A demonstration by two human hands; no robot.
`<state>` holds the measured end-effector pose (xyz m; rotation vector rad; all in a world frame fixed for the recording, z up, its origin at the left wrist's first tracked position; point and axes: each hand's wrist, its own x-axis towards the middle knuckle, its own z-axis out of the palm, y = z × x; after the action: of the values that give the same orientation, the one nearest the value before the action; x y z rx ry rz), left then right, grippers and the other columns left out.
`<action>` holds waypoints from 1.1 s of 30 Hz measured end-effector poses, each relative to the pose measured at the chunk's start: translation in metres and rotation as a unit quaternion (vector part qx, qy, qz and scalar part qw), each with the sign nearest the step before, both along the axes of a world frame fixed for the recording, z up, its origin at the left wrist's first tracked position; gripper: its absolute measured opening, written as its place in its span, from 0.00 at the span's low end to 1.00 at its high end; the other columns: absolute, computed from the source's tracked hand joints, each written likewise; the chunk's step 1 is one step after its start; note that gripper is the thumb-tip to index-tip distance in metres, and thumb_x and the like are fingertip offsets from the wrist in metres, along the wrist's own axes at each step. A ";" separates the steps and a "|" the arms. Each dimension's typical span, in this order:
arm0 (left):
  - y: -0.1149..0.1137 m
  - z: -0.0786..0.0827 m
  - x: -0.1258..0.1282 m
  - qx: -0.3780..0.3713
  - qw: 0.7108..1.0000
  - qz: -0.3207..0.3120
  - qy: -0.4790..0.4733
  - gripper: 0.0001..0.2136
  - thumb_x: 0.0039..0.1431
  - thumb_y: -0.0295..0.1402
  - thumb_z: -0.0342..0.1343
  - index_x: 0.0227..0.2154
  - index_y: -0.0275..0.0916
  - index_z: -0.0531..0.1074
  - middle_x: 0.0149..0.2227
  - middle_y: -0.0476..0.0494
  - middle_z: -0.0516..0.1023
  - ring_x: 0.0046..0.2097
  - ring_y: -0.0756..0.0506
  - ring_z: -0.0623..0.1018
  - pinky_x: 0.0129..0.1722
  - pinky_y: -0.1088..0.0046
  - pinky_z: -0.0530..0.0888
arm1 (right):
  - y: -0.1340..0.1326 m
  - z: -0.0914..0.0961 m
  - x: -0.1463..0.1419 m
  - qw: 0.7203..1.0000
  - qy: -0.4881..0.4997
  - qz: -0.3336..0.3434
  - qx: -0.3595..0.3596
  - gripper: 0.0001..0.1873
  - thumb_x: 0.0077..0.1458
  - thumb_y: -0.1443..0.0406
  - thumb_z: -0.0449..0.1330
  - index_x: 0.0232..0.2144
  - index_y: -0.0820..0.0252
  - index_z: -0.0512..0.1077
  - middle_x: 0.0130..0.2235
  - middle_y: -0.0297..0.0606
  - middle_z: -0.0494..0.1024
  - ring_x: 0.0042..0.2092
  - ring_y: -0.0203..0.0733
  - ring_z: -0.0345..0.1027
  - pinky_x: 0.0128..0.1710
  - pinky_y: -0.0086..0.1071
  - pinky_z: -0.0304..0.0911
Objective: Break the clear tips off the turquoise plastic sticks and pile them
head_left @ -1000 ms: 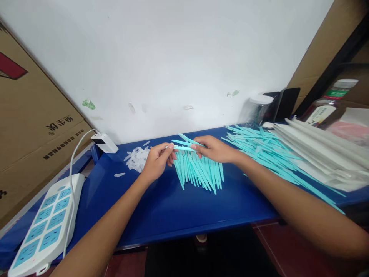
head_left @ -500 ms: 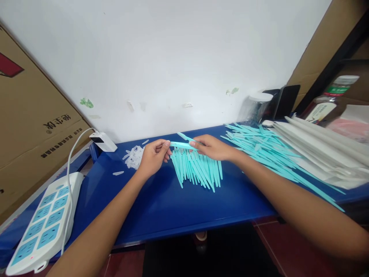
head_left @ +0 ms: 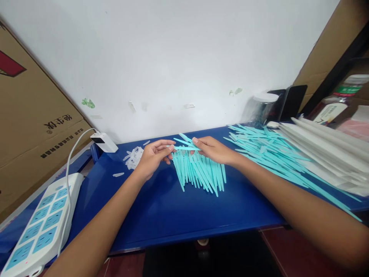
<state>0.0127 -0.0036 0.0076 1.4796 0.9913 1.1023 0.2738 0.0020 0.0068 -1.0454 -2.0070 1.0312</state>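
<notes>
My left hand (head_left: 153, 158) pinches the left end of a slim turquoise eyebrow razor (head_left: 183, 148) between thumb and fingers. The razor's other end is in my right hand (head_left: 215, 150), whose thumb also presses on one or two more turquoise razors (head_left: 186, 137) fanned out above it. Below both hands, a row of similar razors (head_left: 198, 173) lies side by side on the blue table (head_left: 161, 215). Just left of my left hand sits a small heap of translucent plastic blade covers (head_left: 133, 157). Whether a cover is between my left fingertips is hidden.
A larger loose pile of turquoise razors (head_left: 268, 152) lies to the right, beside white packets (head_left: 325, 150). A lidded clear jar (head_left: 261, 109) and a bottle (head_left: 334, 104) stand behind. At left are a power strip (head_left: 43, 227), a white charger (head_left: 104, 142) and a cardboard box (head_left: 34, 107).
The held razor has tilted slightly, and the razors in my right hand now fan out more to the upper left. The camera view has shifted a little.
</notes>
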 end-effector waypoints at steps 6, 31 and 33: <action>0.002 -0.004 0.000 0.005 1.000 -0.004 0.023 0.22 0.55 0.45 0.72 0.46 0.33 0.81 0.37 0.38 0.83 0.33 0.48 0.78 0.27 0.74 0.76 | -0.002 0.001 -0.005 1.000 0.008 -0.016 0.012 0.28 0.70 0.44 0.51 0.27 0.58 0.66 0.24 0.30 0.59 0.26 0.35 0.53 0.28 0.32 0.50; -0.005 -0.005 0.008 -0.013 0.999 -0.026 -0.012 0.19 0.58 0.49 0.69 0.36 0.35 0.79 0.27 0.46 0.76 0.28 0.50 0.75 0.26 0.74 0.74 | -0.002 0.010 -0.006 0.972 0.192 -0.132 0.010 0.19 0.66 0.49 0.60 0.35 0.58 0.72 0.27 0.30 0.67 0.23 0.33 0.57 0.21 0.30 0.54; -0.006 -0.005 0.009 -0.018 0.999 -0.034 -0.010 0.20 0.58 0.50 0.68 0.36 0.35 0.78 0.26 0.46 0.76 0.28 0.49 0.75 0.26 0.74 0.74 | -0.003 0.010 -0.008 0.969 0.212 -0.124 -0.012 0.18 0.65 0.50 0.62 0.35 0.58 0.71 0.27 0.31 0.70 0.24 0.34 0.62 0.21 0.30 0.57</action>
<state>0.0214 -0.0100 0.0030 1.4593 0.9351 1.0426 0.2653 -0.0012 0.0171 -0.9625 -1.4859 1.0417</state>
